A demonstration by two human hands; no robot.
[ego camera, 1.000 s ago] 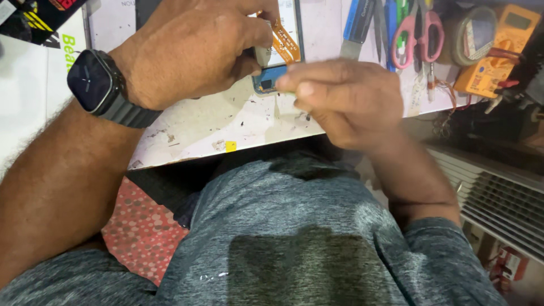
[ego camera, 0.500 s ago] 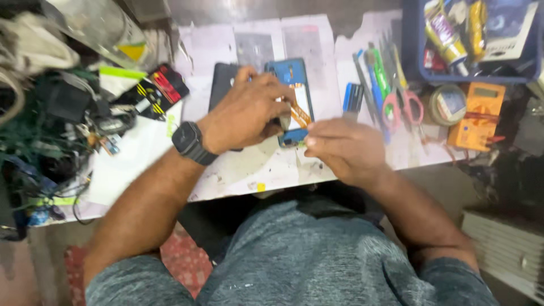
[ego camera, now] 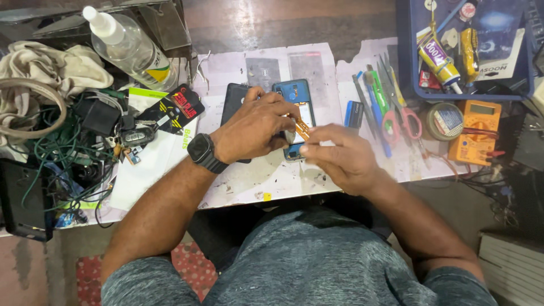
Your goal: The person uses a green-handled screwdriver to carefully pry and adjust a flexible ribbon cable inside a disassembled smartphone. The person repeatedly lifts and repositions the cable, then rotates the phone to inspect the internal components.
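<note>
Opened blue phone (ego camera: pixel 297 93) lies at frame centre on the surface (ego camera: pixel 249 181), long axis running top to bottom; left hand (ego camera: pixel 255 127) presses on it, pinching an orange flex strip (ego camera: pixel 301 128); right hand (ego camera: pixel 340 158) pinches its lower end; black cover (ego camera: pixel 233 99) left, scissors (ego camera: pixel 403 116) right.

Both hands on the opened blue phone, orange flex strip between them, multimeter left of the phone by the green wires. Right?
One slip: the orange multimeter is right of the phone, near the scissors, not by the green wires. The head view shows it. The rest stands: left hand and right hand on the phone, flex strip between them.
</note>
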